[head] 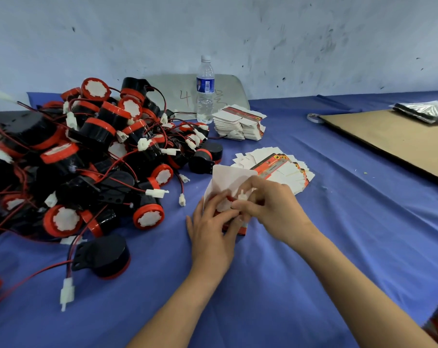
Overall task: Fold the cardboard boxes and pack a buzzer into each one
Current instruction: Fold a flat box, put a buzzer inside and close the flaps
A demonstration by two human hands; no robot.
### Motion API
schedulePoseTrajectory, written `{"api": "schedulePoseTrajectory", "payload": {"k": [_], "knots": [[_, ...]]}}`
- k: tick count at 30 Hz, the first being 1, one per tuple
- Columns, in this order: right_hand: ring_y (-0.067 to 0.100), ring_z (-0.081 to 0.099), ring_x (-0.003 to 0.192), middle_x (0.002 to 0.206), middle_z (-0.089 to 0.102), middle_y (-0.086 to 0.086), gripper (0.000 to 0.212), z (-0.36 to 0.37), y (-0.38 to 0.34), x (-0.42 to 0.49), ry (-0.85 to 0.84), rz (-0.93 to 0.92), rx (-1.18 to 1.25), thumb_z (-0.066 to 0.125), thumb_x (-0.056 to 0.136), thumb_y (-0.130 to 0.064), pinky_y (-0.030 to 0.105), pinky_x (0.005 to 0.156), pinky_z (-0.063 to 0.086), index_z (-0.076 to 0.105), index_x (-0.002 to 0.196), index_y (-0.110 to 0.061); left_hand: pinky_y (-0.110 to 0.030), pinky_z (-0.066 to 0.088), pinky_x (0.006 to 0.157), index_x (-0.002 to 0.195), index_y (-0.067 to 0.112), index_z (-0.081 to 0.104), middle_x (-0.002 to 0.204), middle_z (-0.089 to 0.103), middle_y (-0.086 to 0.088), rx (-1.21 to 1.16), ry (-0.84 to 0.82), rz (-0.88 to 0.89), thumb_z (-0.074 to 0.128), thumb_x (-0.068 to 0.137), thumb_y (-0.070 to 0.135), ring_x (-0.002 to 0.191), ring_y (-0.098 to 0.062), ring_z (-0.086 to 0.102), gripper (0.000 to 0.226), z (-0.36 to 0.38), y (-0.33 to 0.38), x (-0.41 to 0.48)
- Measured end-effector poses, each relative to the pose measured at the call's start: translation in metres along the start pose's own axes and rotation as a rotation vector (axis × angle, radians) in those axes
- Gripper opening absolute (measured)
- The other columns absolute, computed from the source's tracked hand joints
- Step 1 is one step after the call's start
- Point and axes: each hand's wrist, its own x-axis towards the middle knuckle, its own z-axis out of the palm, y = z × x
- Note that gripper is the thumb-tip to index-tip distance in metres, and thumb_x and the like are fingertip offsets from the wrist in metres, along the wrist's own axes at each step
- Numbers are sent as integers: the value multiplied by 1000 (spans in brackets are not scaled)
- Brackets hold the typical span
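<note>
A small red and white cardboard box (229, 180) stands open on the blue table, its white lid flap raised. A buzzer (223, 204) with a red rim and white face sits in its mouth, mostly hidden by fingers. My left hand (211, 229) grips the box from the left side. My right hand (270, 209) pinches the buzzer's white connector (240, 197) over the opening. A big pile of black and red buzzers (87, 156) with red wires lies to the left. Flat box blanks (280, 169) fan out just behind the box.
A second stack of flat blanks (240, 123) sits further back beside a water bottle (205, 89). A loose black buzzer (105, 257) lies near left. A brown cardboard sheet (393, 141), a tape roll (313, 118) and a plastic bag (423, 110) occupy the right.
</note>
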Motion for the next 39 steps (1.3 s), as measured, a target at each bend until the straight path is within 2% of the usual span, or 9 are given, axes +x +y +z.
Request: {"api": "schedulePoseTrajectory", "payload": {"k": [3,7,11,18,22,27,32,35,39], "knots": [[3,55,60,64,64,-7,20,4,5,-6,81,-60,-28,71,86,-17,14,56,37,57,77,-27,-51,28,106,94,26,76,141,50,12,46,-4,0,66,90,31,138,-22,35,12,-1,2,-1],[13,43,108,122,53,-4,10,6,7,-8,296,-172,-435,71,86,-28,26,79,38,74,87,-18,-51,22,111,93,28,74,146,42,16,134,-39,-5,54,94,38,142,-15,26,22,-2,9,-5],[19,17,137,159,15,-13,24,2,-3,4,83,25,-708,58,91,-35,36,101,34,76,97,-20,-51,11,116,98,26,72,149,37,18,211,-59,-4,52,97,32,145,-14,16,20,-3,12,-8],[28,25,135,162,-1,-9,17,19,-15,19,62,211,-858,58,89,-25,41,93,29,70,101,-22,-58,16,113,107,26,65,139,47,17,219,-56,37,60,93,26,142,-21,26,15,-4,15,-11],[28,29,132,162,-2,-9,18,29,-1,11,148,238,-737,53,89,-17,39,89,31,56,74,-26,-62,19,111,111,26,63,132,55,13,187,-46,36,64,89,17,140,-29,31,24,-4,13,-12],[25,57,79,155,15,-12,16,36,18,5,289,190,-332,53,83,-6,29,60,39,62,85,-19,-62,24,110,122,24,61,142,48,9,163,-51,126,62,87,7,141,-28,31,39,-2,17,-14],[2,50,79,132,34,-13,107,35,23,3,351,60,-83,56,73,8,14,62,43,15,133,-71,-23,38,104,137,27,49,145,43,7,-36,112,163,56,90,-4,131,-1,37,57,-6,15,-11],[-1,53,89,107,56,-13,118,34,32,3,432,138,126,66,74,6,1,73,40,-1,132,-73,-6,34,98,140,22,48,127,59,3,-23,63,130,58,90,-2,117,-4,47,56,-7,13,-11],[13,66,95,104,67,-8,104,43,37,-1,422,294,434,58,83,7,38,88,55,15,123,-79,-17,40,100,133,13,58,120,65,-2,74,-13,183,61,85,-5,114,-15,55,51,-5,13,-12]]}}
